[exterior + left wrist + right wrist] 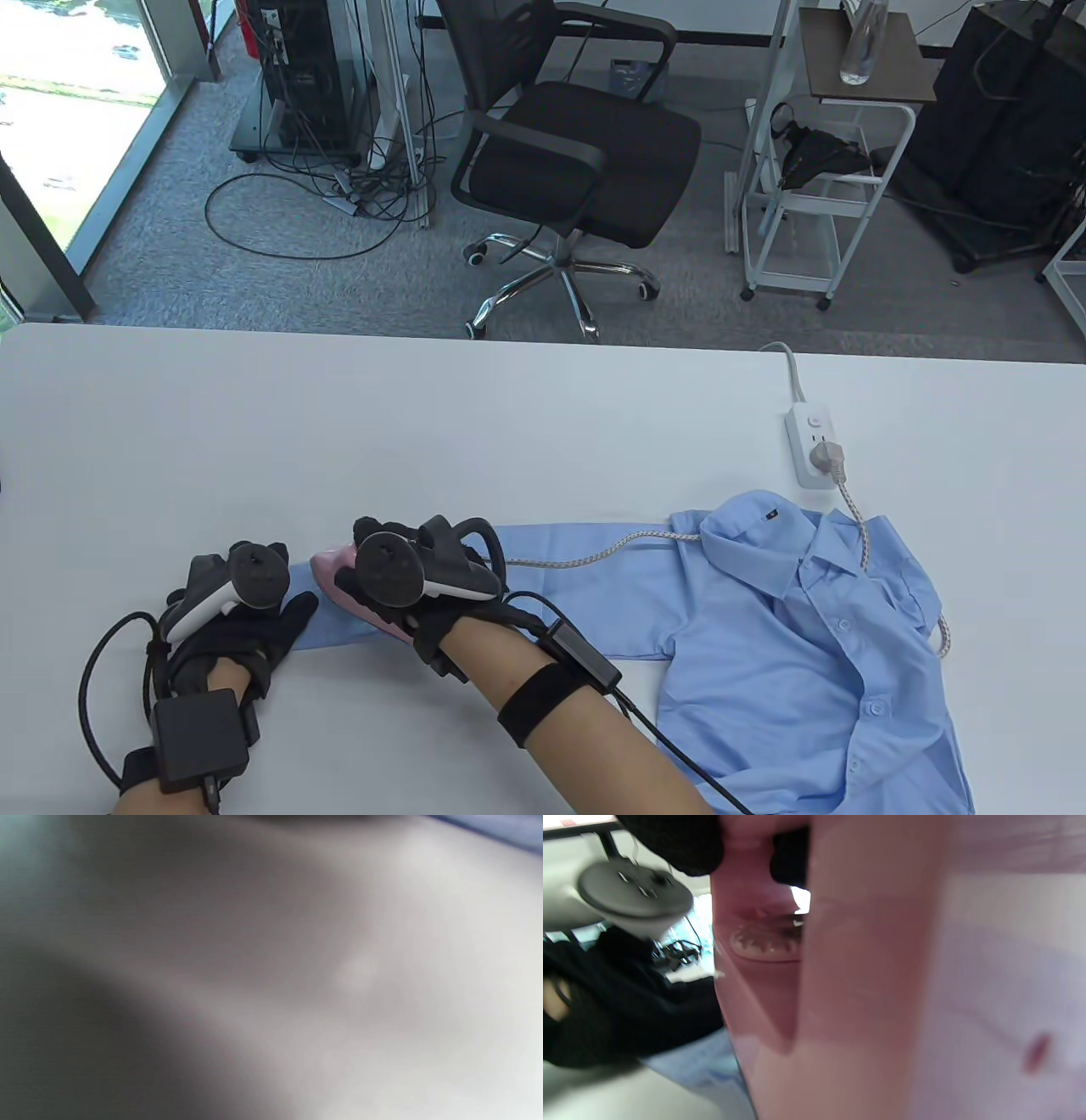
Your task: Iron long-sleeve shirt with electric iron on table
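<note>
A light blue long-sleeve shirt [806,645] lies on the white table [424,424], one sleeve [585,543] stretched out to the left. My right hand [399,577] grips the handle of a pink electric iron [335,564] that rests on the sleeve's cuff end. The iron fills the right wrist view [865,984], with my gloved fingers [670,840] around its handle. My left hand [246,628] lies flat, fingers pressing the cuff end of the sleeve beside the iron's tip. The left wrist view is a blur of table surface.
The iron's braided cord [611,548] runs across the sleeve and shirt to a white power strip [810,446] at the right. An office chair [560,161] and a white cart [814,170] stand beyond the table's far edge.
</note>
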`<action>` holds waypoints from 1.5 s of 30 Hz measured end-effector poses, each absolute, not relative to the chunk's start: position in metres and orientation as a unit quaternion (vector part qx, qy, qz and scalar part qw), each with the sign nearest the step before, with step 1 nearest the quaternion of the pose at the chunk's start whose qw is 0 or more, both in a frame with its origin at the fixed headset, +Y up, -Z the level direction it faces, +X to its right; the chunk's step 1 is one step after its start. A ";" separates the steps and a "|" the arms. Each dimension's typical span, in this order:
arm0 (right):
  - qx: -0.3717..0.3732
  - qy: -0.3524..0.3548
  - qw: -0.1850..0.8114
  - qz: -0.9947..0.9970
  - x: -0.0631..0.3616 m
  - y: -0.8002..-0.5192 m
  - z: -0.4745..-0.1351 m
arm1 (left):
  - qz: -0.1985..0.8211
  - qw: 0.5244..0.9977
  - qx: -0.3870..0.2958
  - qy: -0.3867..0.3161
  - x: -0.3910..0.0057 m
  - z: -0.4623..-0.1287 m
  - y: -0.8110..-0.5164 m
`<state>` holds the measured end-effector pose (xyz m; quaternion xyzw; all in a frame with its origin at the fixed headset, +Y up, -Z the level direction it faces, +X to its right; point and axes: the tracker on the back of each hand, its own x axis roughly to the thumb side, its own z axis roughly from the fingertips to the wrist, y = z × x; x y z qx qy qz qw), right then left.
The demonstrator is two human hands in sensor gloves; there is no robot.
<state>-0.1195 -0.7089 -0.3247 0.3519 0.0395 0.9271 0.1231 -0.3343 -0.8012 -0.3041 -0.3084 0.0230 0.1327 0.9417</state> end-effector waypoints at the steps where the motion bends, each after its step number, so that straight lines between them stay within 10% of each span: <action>1: 0.353 0.043 0.124 0.926 -0.120 -0.711 -0.325 | 0.132 0.941 -0.310 0.021 -0.335 -0.304 -0.801; 10: 0.314 0.028 0.024 0.949 -0.122 -0.717 -0.325 | 0.127 0.960 -0.246 -0.029 -0.322 -0.305 -0.788; 15: 0.272 0.057 0.014 0.960 -0.120 -0.718 -0.329 | 0.108 0.933 -0.341 -0.032 -0.296 -0.306 -0.804; 45: 0.078 0.069 -0.026 0.994 -0.010 -0.721 -0.359 | 0.114 0.932 -0.342 -0.032 -0.296 -0.307 -0.802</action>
